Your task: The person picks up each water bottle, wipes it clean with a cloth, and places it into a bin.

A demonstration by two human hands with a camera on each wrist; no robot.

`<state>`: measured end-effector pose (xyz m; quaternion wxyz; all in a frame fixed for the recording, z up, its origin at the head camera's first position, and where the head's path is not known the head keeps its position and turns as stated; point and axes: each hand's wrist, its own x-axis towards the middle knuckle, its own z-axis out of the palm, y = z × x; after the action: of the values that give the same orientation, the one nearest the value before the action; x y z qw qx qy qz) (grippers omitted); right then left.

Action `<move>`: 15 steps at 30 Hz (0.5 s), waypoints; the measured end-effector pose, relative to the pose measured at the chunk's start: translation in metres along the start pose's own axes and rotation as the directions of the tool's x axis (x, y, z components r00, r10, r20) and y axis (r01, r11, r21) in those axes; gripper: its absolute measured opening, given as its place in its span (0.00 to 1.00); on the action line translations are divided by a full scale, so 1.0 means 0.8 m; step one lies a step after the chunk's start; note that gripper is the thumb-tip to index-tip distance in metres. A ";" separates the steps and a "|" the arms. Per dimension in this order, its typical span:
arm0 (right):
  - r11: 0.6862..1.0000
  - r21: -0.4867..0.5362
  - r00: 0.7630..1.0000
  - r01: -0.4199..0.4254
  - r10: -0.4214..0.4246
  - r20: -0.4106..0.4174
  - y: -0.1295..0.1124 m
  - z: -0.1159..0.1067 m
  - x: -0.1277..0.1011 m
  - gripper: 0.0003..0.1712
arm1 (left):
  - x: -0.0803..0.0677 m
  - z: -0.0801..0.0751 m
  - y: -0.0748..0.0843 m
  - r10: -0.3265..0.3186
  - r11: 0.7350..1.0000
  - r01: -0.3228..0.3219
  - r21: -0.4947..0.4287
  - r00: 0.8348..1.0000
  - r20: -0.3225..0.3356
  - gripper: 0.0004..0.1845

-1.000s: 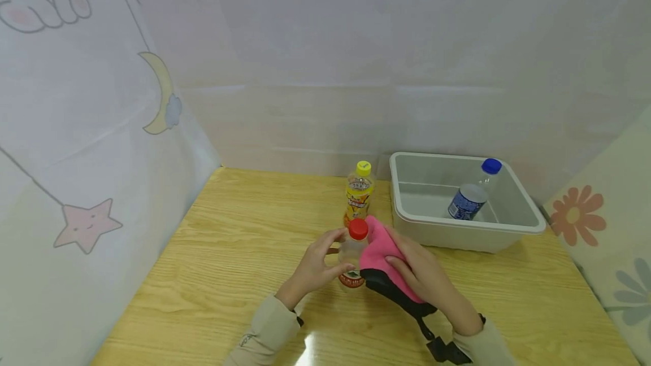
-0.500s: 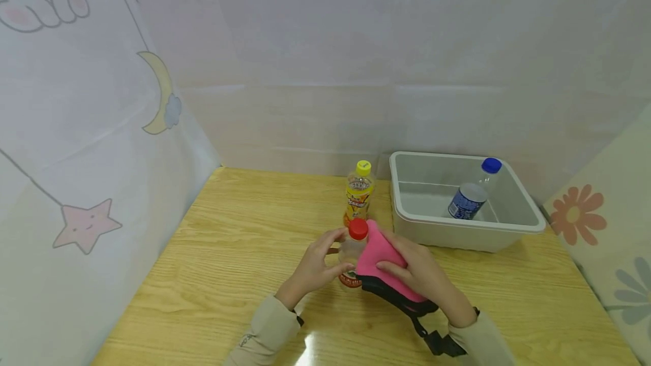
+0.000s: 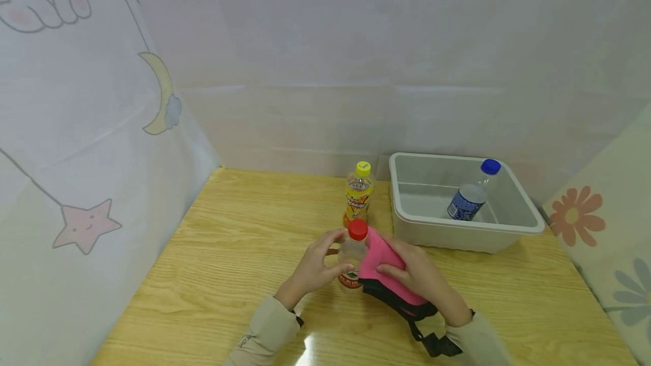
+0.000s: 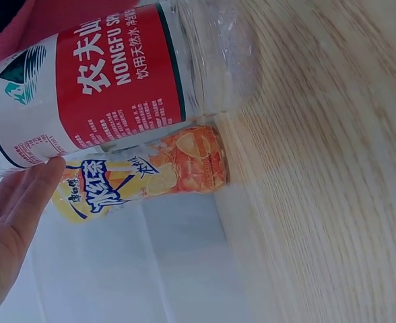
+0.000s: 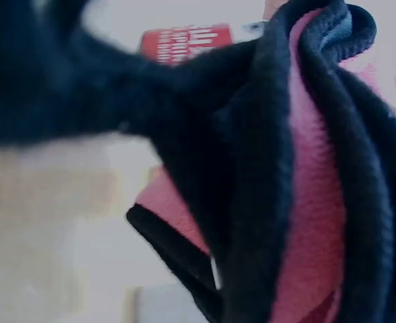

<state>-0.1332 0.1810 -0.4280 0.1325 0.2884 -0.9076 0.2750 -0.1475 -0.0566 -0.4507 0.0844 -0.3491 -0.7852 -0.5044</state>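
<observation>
A clear bottle with a red cap and red label (image 3: 352, 256) (image 4: 90, 87) stands upright on the wooden table (image 3: 229, 253). My left hand (image 3: 317, 264) grips its left side, fingers curled round the body. My right hand (image 3: 414, 275) holds a pink cloth with black edging (image 3: 378, 261) (image 5: 306, 195) pressed against the bottle's right side. Just behind it stands a yellow-capped orange drink bottle (image 3: 359, 192) (image 4: 147, 178).
A grey plastic tub (image 3: 513, 225) sits at the back right with a blue-capped bottle (image 3: 472, 194) lying inside. Patterned fabric walls close in the table on the left, back and right. A black strap (image 3: 432, 343) hangs from the cloth near my right sleeve.
My right hand has drawn the pink cloth slightly down the bottle's right side. The left hand and both bottles have stayed put.
</observation>
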 end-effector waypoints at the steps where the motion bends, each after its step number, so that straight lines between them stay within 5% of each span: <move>1: 1.000 0.019 1.000 -0.020 0.020 0.005 0.001 0.003 -0.001 0.34 | 0.000 0.000 0.000 -0.006 1.000 0.006 -0.009 1.000 -0.001 0.34; 15: 0.996 0.083 0.999 -0.032 0.031 0.013 0.024 0.037 -0.013 0.34 | -0.001 0.001 0.004 -0.064 0.998 0.064 -0.018 0.998 0.000 0.33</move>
<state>-0.1388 0.1813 -0.4645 0.1106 0.2809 -0.9005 0.3129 -0.1448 -0.0553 -0.4491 0.0652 -0.3246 -0.7913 -0.5140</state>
